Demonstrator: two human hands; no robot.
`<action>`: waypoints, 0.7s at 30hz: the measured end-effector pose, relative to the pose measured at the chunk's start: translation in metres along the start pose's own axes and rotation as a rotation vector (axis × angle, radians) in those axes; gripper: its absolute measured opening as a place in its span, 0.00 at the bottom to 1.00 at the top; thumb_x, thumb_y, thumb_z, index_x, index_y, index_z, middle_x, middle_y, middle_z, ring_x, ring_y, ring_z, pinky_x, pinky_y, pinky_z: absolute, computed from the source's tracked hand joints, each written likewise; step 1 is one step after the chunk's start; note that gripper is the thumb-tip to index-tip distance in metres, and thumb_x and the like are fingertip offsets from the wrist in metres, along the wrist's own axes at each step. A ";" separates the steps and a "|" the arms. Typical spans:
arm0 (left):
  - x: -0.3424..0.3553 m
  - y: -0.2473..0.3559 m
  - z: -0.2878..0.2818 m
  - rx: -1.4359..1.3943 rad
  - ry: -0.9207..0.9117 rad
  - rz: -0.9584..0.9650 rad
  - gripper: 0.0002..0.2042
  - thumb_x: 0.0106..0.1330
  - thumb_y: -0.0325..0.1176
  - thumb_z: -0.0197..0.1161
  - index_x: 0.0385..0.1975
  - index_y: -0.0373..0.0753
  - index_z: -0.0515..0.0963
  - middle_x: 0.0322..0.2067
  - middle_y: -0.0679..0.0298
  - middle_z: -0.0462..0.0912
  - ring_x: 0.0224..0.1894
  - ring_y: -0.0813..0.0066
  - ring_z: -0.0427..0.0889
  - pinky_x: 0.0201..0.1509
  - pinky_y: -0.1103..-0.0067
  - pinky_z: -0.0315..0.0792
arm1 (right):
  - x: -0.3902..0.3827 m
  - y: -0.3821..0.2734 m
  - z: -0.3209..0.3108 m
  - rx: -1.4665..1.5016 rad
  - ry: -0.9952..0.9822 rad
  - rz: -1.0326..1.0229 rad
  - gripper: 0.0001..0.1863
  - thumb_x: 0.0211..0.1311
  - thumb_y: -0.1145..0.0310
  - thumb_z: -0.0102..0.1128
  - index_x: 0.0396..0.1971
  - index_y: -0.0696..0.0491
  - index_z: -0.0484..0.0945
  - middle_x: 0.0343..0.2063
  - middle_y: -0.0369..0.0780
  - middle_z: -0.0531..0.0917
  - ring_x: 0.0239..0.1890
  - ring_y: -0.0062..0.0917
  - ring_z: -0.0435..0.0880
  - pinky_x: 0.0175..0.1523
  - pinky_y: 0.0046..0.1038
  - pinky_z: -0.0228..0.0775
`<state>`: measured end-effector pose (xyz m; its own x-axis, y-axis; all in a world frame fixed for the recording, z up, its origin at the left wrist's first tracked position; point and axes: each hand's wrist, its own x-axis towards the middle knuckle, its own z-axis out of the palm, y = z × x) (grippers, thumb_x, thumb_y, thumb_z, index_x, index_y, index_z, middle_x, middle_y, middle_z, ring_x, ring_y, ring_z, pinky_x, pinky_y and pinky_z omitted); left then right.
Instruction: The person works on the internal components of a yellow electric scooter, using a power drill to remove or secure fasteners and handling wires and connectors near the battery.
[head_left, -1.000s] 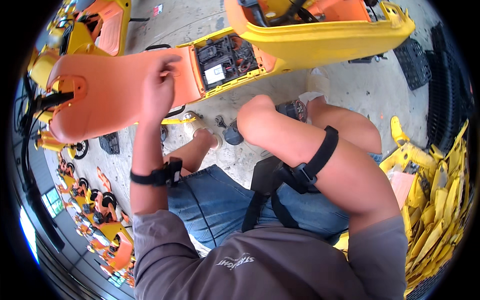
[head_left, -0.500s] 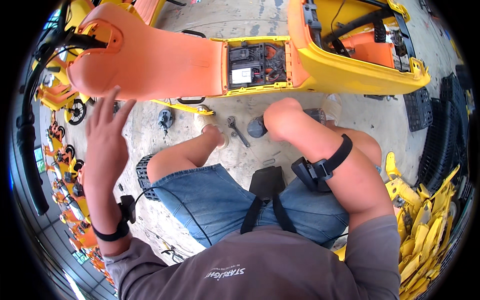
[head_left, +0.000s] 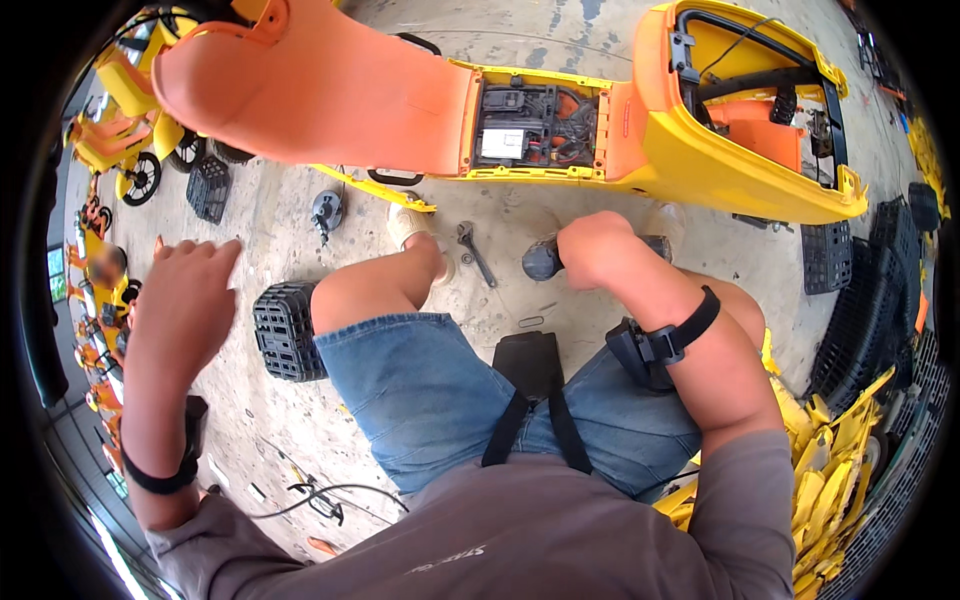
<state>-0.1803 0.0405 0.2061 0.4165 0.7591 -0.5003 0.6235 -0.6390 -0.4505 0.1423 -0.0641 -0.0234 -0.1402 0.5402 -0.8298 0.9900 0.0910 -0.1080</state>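
My right hand (head_left: pixel 597 248) is wrapped round a dark grey cylindrical tool (head_left: pixel 543 260), whose rounded end sticks out to the left; the rest lies partly behind the hand. It is held above the floor, just this side of an orange and yellow scooter body (head_left: pixel 390 110). An open bay in the body shows wiring and a black tray (head_left: pixel 530 125). My left hand (head_left: pixel 188 310) hangs in the air at the left, below the orange front part, touching nothing visible. Its fingers bend away, mostly hidden behind the knuckles.
On the floor are an adjustable wrench (head_left: pixel 478 255), a round dark part (head_left: pixel 326 212) and a black crate (head_left: pixel 285 330). A yellow strip (head_left: pixel 380 195) sticks out under the scooter body. Yellow panels (head_left: pixel 825 460) are piled at the right, with black crates (head_left: pixel 870 310) beyond. More scooters (head_left: pixel 130 165) stand at the left.
My left hand has dropped down and left, away from the orange body, and its spread fingers have bent out of sight. My right hand has moved slightly right with the tool. The view has shifted.
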 end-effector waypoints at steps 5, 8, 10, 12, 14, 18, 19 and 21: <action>0.042 0.089 0.016 -0.711 0.300 0.443 0.19 0.56 0.29 0.65 0.50 0.38 0.77 0.40 0.52 0.83 0.43 0.49 0.81 0.48 0.63 0.75 | 0.001 -0.003 0.000 -0.011 0.022 -0.019 0.15 0.47 0.69 0.63 0.38 0.51 0.88 0.37 0.40 0.88 0.42 0.33 0.88 0.44 0.33 0.79; 0.080 0.137 0.026 -1.077 0.113 0.337 0.16 0.64 0.33 0.60 0.51 0.37 0.77 0.38 0.52 0.85 0.42 0.52 0.83 0.47 0.64 0.76 | -0.002 0.001 0.001 0.007 0.034 0.001 0.15 0.47 0.69 0.62 0.37 0.51 0.88 0.39 0.40 0.88 0.43 0.34 0.87 0.45 0.34 0.79; 0.115 0.155 0.048 -1.143 0.167 0.266 0.16 0.65 0.34 0.60 0.51 0.37 0.78 0.38 0.53 0.85 0.41 0.53 0.84 0.47 0.65 0.76 | -0.007 0.005 -0.004 0.016 0.069 0.007 0.15 0.48 0.69 0.61 0.38 0.51 0.87 0.39 0.41 0.88 0.44 0.35 0.87 0.46 0.34 0.79; 0.143 0.162 0.080 -1.100 0.200 0.193 0.16 0.65 0.37 0.60 0.51 0.37 0.78 0.37 0.53 0.85 0.42 0.54 0.84 0.47 0.64 0.76 | -0.015 0.003 -0.007 0.030 0.124 0.013 0.15 0.49 0.70 0.61 0.39 0.53 0.86 0.39 0.42 0.88 0.44 0.36 0.87 0.47 0.35 0.79; 0.167 0.172 0.103 -0.976 0.206 0.153 0.17 0.65 0.40 0.59 0.49 0.38 0.79 0.37 0.53 0.85 0.42 0.53 0.84 0.46 0.62 0.77 | -0.023 0.005 -0.008 0.045 0.161 0.009 0.15 0.51 0.71 0.60 0.40 0.54 0.83 0.38 0.43 0.87 0.44 0.38 0.86 0.47 0.37 0.78; 0.181 0.179 0.100 -0.933 0.152 0.299 0.19 0.65 0.42 0.59 0.51 0.38 0.78 0.41 0.51 0.84 0.46 0.53 0.83 0.49 0.62 0.76 | -0.031 0.012 0.007 0.088 0.309 -0.063 0.14 0.53 0.72 0.56 0.42 0.53 0.76 0.34 0.45 0.85 0.40 0.43 0.84 0.43 0.43 0.76; 0.181 0.186 0.099 -0.957 0.158 0.314 0.19 0.65 0.42 0.59 0.52 0.38 0.77 0.42 0.51 0.84 0.47 0.53 0.83 0.50 0.62 0.76 | -0.032 0.011 0.009 0.099 0.304 -0.063 0.14 0.53 0.72 0.56 0.42 0.53 0.76 0.34 0.45 0.85 0.40 0.43 0.84 0.43 0.43 0.76; 0.181 0.194 0.093 -0.990 0.181 0.352 0.20 0.65 0.42 0.59 0.53 0.38 0.77 0.45 0.51 0.84 0.49 0.53 0.82 0.52 0.63 0.76 | -0.034 0.010 0.008 0.125 0.309 -0.056 0.14 0.53 0.72 0.56 0.42 0.52 0.75 0.34 0.45 0.85 0.39 0.43 0.84 0.42 0.44 0.76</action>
<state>-0.0456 0.0424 -0.0399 0.7192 0.6107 -0.3315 0.6753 -0.5019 0.5405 0.1576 -0.0881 -0.0005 -0.1739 0.7668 -0.6179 0.9723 0.0344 -0.2310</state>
